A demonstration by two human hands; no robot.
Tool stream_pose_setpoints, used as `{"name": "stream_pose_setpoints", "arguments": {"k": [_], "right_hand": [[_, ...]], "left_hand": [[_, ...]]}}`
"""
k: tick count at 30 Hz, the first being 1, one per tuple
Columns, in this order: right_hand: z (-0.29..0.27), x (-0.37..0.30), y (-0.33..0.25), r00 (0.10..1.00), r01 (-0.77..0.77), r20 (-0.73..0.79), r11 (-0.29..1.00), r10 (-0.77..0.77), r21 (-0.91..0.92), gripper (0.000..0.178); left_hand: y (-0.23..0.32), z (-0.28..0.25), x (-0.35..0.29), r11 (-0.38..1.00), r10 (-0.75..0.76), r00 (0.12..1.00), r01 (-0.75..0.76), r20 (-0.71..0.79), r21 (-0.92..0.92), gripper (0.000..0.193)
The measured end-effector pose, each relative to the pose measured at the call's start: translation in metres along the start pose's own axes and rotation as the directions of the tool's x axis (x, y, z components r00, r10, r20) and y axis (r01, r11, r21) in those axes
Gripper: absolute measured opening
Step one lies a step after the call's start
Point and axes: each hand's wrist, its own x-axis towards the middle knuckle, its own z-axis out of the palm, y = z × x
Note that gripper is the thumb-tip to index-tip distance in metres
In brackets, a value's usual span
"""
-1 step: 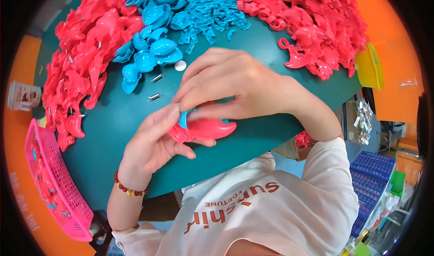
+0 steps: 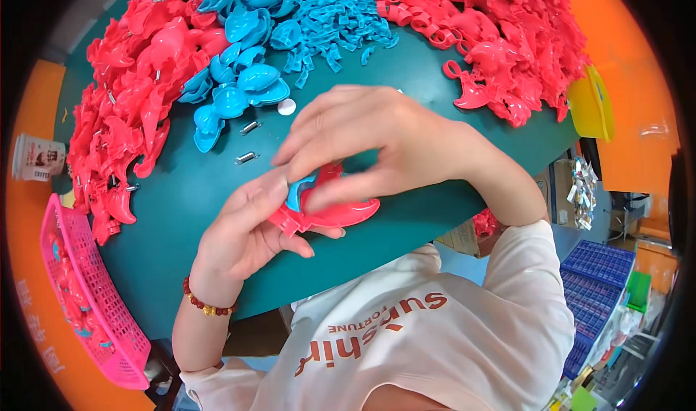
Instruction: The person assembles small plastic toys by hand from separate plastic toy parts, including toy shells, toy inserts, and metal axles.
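In the middle of the frame the left grip (image 2: 245, 226) is closed around a red claw-shaped piece (image 2: 349, 214), its pointed end toward the right of the frame. A small blue part (image 2: 294, 195) sits at the claw's left end, by the left thumb. The right grip (image 2: 370, 135) arches over the claw, fingers bent down, one of them blurred against it — whether it pinches anything I cannot tell.

Above the left grip, two metal springs (image 2: 246, 157) and a white disc (image 2: 286, 107) lie on the green tabletop (image 2: 181, 215). Red pieces are heaped at upper left (image 2: 138, 70) and upper right (image 2: 507, 48), with blue shells (image 2: 250, 25) and smaller blue bits (image 2: 341, 15) between — and a pink basket (image 2: 119, 324) holding red and blue pieces stands at lower left.
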Motion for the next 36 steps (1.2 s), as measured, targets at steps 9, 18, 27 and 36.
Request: {"name": "stream_pose_setpoints", "arguments": {"k": [9, 18, 27, 36], "right_hand": [[-0.058, -0.094, -0.025, 0.873, -0.452, -0.340, 0.319, 0.350, -0.833, 0.022], [-0.041, -0.077, -0.028, 0.692, -0.714, -0.596, 0.511, 0.409, -0.479, 0.012], [0.001, -0.006, -0.003, 0.747, -0.475, -0.203, 0.723, 0.633, 0.502, 0.049], [0.019, -0.013, 0.007, 0.925, -0.138, -0.370, 0.829, -0.088, -0.542, 0.077]], "left_hand": [[0.005, 0.009, 0.000, 0.988, 0.112, 0.992, -0.117, 0.052, 0.097, 0.056], [0.002, 0.008, 0.007, 0.966, 0.253, 0.967, -0.253, 0.008, 0.041, 0.055], [0.000, 0.001, 0.005, 0.937, 0.322, 0.944, -0.307, 0.075, -0.168, 0.056], [-0.004, 0.005, 0.004, 0.854, 0.418, 0.901, -0.345, 0.118, -0.389, 0.056]]}}
